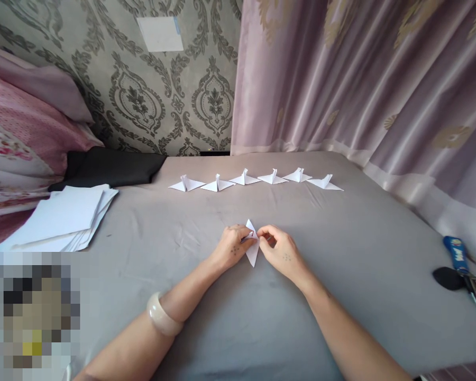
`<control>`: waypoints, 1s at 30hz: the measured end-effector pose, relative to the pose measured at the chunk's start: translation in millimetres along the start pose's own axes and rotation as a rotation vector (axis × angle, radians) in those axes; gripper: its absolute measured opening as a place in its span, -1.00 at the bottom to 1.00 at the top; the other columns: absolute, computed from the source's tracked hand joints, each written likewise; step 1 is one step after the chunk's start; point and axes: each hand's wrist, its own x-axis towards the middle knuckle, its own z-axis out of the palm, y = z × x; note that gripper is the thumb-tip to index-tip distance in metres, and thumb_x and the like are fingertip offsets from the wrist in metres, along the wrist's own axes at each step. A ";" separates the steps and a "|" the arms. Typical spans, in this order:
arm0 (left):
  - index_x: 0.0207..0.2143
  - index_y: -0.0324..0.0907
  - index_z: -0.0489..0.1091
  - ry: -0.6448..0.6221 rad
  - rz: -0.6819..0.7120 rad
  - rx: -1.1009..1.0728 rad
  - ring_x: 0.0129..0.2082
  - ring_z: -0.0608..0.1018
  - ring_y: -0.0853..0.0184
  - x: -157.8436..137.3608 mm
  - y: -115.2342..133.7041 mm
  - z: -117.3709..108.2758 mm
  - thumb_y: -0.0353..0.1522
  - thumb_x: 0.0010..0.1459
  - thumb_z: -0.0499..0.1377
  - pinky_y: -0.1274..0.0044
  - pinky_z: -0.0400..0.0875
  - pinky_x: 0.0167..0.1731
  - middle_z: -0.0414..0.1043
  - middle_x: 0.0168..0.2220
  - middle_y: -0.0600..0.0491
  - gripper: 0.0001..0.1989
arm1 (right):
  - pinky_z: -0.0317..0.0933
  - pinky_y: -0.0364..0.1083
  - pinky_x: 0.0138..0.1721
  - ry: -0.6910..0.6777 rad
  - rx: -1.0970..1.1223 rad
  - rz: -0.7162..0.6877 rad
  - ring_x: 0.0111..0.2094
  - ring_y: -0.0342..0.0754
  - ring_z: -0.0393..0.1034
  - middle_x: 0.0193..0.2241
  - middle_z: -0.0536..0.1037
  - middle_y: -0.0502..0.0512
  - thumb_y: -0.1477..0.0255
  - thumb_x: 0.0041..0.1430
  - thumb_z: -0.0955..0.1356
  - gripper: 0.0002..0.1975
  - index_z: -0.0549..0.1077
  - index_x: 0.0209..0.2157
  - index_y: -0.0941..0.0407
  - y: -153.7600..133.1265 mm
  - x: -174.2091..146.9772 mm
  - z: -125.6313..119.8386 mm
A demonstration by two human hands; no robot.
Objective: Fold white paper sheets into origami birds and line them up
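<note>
Over the middle of the grey sheet, my left hand (232, 247) pinches a white folded paper crane (253, 255) between thumb and fingers. Its pointed ends show above and below the fingertips, while its middle is partly covered. From the other side, my right hand (281, 247) has thumb and forefinger closed at the crane's right edge, the other fingers curled. Beyond my hands stands a row of several finished-looking white paper cranes (245, 178), wings spread sideways and folded tips pointing up.
A stack of white paper (71, 209) lies at the left, beside a black cloth (115, 168). Keys with a blue tag (456, 254) and a black oval piece (447, 279) lie at the right edge. Pink curtains (321, 79) hang behind. The lower left corner is pixelated.
</note>
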 end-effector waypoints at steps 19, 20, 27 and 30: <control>-0.30 -0.16 0.40 -0.045 0.102 0.086 -0.33 0.46 0.29 -6.9 0.2 -3.5 -0.34 0.34 -0.06 0.51 0.17 -0.30 0.46 -0.38 0.01 -0.73 | 0.20 -0.12 -0.35 0.073 -0.108 -0.027 -0.44 -0.07 0.38 -0.48 0.52 0.04 0.35 0.17 0.24 -0.81 0.43 -0.44 0.06 -12.4 2.6 1.7; -0.32 -0.16 0.40 -0.047 0.107 0.093 -0.33 0.46 0.29 -6.9 0.2 -3.6 -0.34 0.34 -0.06 0.50 0.16 -0.30 0.46 -0.38 0.01 -0.73 | 0.21 -0.12 -0.36 0.058 -0.108 -0.033 -0.44 -0.07 0.38 -0.46 0.53 0.04 0.38 0.15 0.24 -0.84 0.43 -0.42 0.06 -12.7 2.6 1.4; -0.23 -0.19 0.41 -0.071 0.163 0.254 -0.29 0.45 0.26 -8.4 -0.2 -0.9 -0.38 0.33 -0.05 0.46 0.18 -0.28 0.47 -0.32 -0.03 -0.76 | 0.20 -0.13 -0.38 0.012 -0.094 0.041 -0.46 -0.08 0.38 -0.53 0.51 -0.01 0.29 0.14 0.27 -0.80 0.41 -0.48 0.06 -16.7 2.8 -1.3; -0.21 -0.20 0.41 -0.079 0.191 0.322 -0.30 0.45 0.26 -9.1 -0.8 0.5 -0.38 0.34 -0.06 0.45 0.19 -0.28 0.46 -0.32 -0.03 -0.75 | 0.20 -0.13 -0.39 0.007 -0.109 0.091 -0.47 -0.08 0.38 -0.56 0.51 -0.01 0.22 0.14 0.28 -0.75 0.43 -0.51 0.06 -18.2 2.5 -2.2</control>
